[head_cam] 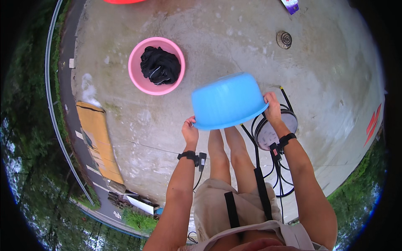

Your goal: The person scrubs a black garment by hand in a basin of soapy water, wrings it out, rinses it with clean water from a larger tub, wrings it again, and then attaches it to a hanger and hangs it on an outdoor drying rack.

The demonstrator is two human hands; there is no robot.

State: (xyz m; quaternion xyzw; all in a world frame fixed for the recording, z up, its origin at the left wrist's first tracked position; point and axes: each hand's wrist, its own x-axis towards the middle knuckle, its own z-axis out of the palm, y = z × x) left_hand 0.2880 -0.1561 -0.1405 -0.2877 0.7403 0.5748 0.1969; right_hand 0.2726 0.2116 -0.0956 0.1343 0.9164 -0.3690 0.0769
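Observation:
A light blue plastic basin (227,100) is tipped in front of my legs, its outer wall and base facing away from me and its rim towards me. My left hand (190,130) grips the rim at the left end. At the other end, my right hand (272,106) holds the same rim. The basin's inside is hidden from view. Ahead and to the left, a pink plastic basin (135,82) stands on the concrete ground, with a bundle of black cloth (161,66) lying in it.
Right of my legs is a round stool (276,128) with dark legs. A mosquito coil (284,40) lies farther ahead near a purple-and-white packet (291,6). Part of a red basin (124,1) shows at the top edge. Left is a yellow-brown slab (100,138) beside the road.

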